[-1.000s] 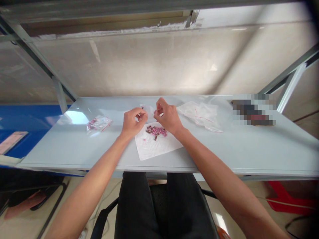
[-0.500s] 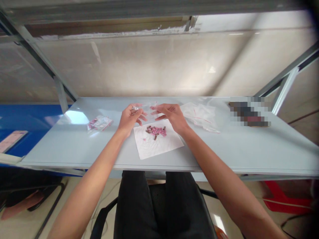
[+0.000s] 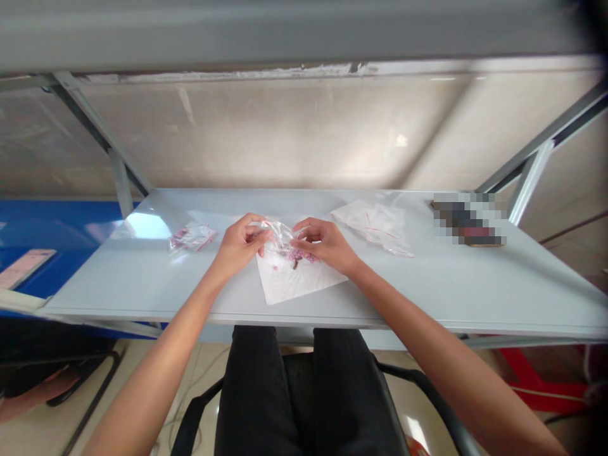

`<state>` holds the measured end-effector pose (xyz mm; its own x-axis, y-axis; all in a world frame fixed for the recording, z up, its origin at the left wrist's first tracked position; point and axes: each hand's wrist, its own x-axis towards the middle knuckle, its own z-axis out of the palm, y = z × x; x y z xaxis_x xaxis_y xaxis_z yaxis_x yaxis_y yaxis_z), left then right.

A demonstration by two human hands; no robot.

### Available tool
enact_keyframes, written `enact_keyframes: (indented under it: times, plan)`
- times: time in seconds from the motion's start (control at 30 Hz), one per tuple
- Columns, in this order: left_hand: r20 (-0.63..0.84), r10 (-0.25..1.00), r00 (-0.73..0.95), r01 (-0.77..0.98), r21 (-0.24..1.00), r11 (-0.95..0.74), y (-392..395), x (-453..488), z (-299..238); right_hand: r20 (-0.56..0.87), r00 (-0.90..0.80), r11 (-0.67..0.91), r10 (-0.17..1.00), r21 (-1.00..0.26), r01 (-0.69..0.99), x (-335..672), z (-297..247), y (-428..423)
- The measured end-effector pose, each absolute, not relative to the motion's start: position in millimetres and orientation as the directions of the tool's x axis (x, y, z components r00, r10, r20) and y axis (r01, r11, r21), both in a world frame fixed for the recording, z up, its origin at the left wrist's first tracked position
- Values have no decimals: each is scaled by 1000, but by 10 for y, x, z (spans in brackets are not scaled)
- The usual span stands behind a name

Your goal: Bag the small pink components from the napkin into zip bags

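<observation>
My L hand [image 3: 244,240] & R hand [image 3: 323,242] have a clear plastic bag [image 3: 279,235] btwn them, mid-table, just above the far part of a white sheet [image 3: 287,286]; L thumb & fingers narrow, pinching the bag's L side; R thumb & fingers narrow too, on its R side; bag's crumpled, its visible stretch running sideways L to R, the R part a bit nearer me; which end is the mouth, or its true long axis, can't tell w/ the folds & glare; small pink bead-like pieces [image 3: 310,257] lie on the sheet by my R fingertips, partly hidden, w/ a dark brown piece [image 3: 295,263] at their near side, pointing roughly toward me; sheet sits askew, near edge slanting away to the R; off L, a clear bag w/ pink contents [image 3: 192,237]; just past my R hand, flat clear bags w/ red lines [image 3: 375,227], slanting nearer me toward the R; far R, a pixelated dark item [image 3: 468,223], unreadable; table's [image 3: 451,285] pale grey & smooth, glare at its far L corner; blue surface [image 3: 90,221] beyond w/ a pinkish slab [image 3: 26,266]; beige wall [image 3: 285,139] behind, grey beam [image 3: 285,35] overhead; under the table, red plastic furniture [image 3: 536,380] at R, another person's foot [image 3: 42,392] at L.
</observation>
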<state>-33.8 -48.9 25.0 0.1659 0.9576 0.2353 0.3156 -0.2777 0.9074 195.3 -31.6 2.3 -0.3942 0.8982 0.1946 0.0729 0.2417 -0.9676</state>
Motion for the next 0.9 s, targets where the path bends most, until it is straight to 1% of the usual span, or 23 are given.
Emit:
enact_keyframes:
  times: [0.2,0.27,0.37,0.57,0.7,0.8,0.9]
  plan:
    - [302,937,175,470,811,-349,-531,-353,293,248,-374,306,894,-946,105,1989,-17,-333]
    - [312,932,187,483,797,-364,-537,-354,293,246,-359,310,900,-942,131,2009,-30,-340]
    - [320,927,197,423,825,-375,-531,-354,278,236,-339,299,911,-943,147,2034,-66,-339]
    - [328,930,166,253,898,-361,-500,-328,261,223,-322,270,920,-957,109,2069,-169,-323]
    - [331,933,141,208,912,-354,-497,-294,282,210,-331,250,920,-965,81,2098,-200,-314]
    - [310,944,116,255,909,-330,-511,-298,256,201,-331,225,922,-974,35,2113,-211,-301]
    - [284,951,122,390,867,-309,-546,-313,189,192,-319,195,928,-981,-24,2122,-227,-282]
